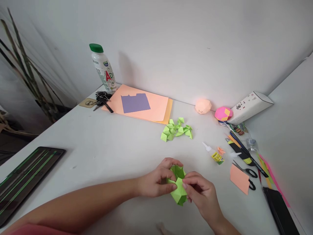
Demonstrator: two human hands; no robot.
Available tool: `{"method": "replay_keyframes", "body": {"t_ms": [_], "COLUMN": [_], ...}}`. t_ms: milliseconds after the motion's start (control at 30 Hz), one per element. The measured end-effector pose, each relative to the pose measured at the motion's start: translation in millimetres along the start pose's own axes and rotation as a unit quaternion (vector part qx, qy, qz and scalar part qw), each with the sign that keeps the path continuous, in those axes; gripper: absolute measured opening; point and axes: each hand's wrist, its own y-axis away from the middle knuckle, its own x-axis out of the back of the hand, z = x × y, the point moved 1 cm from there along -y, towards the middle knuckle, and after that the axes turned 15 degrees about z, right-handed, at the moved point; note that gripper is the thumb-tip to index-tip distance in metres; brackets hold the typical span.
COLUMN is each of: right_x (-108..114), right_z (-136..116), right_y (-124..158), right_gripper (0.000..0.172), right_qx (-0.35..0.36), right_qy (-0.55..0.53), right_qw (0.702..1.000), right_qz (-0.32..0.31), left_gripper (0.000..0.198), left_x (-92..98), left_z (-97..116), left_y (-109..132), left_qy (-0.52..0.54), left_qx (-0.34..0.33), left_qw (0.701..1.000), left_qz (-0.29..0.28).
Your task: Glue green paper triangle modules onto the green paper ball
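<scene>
Two hands (156,180) (202,194), fingers (168,188) pinching, green paper (180,190) between

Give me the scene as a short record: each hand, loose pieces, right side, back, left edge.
Left hand: pinching the green paper model
Right hand: pinching its right side
Loose pieces: green paper pieces, beyond the hands
Right side: glue bottle; scissors partly under peach paper
Back: white bottle, purple sheet
Left edge: tablet
</scene>
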Motion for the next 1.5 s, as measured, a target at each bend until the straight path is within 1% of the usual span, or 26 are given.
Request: {"method": "replay_keyframes", "body": {"t_ms": [100, 267, 367, 700, 900, 1067, 1300, 1500], "right_x": [1.6, 2.7, 1.9, 0.8, 0.8, -0.1, -0.6, -0.5], "right_z": [1.2, -1.0, -2.7, -3.5, 0.6, -1.5, -5.9, -5.2], "right_y": [1.1, 1.6, 1.4, 1.6, 1.1, 1.4, 0.3, 0.6], "right_gripper": [0.006, 0.009, 0.01, 0.011, 0.009, 0.007, 0.006, 0.005], "right_qx": [0.01, 0.054, 0.063, 0.057, 0.05, 0.053, 0.032, 0.033], "right_qy": [0.008, 0.025, 0.028, 0.018, 0.018, 0.026, 0.029, 0.035], "right_qw": [1.0, 0.998, 0.998, 0.998, 0.999, 0.998, 0.999, 0.999], "right_qz": [-0.002, 0.002, -0.001, -0.017, -0.012, -0.011, -0.011, -0.022], "left_gripper": [0.022, 0.02, 0.021, 0.018, 0.017, 0.019, 0.021, 0.024], "left_x": [-0.1, -0.1, -0.1, 0.4, 1.2, 1.4, 2.1, 1.9], "left_z": [-0.3, 0.1, -0.2, 2.2, 2.0, 2.7, 0.4, 1.8], "left_y": [0.1, -0.4, -0.3, -1.9, -1.3, -1.3, -0.8, -1.0], "left_qy": [0.003, 0.004, 0.006, 0.019, 0.017, 0.018, 0.031, 0.036], "left_qx": [-0.002, 0.001, 0.007, 0.018, 0.028, 0.043, 0.025, 0.02], "left_qw": [1.0, 1.0, 1.0, 1.0, 0.999, 0.999, 0.999, 0.999], "left_qz": [0.002, 0.004, 0.002, -0.003, -0.009, -0.008, -0.008, -0.012]}}
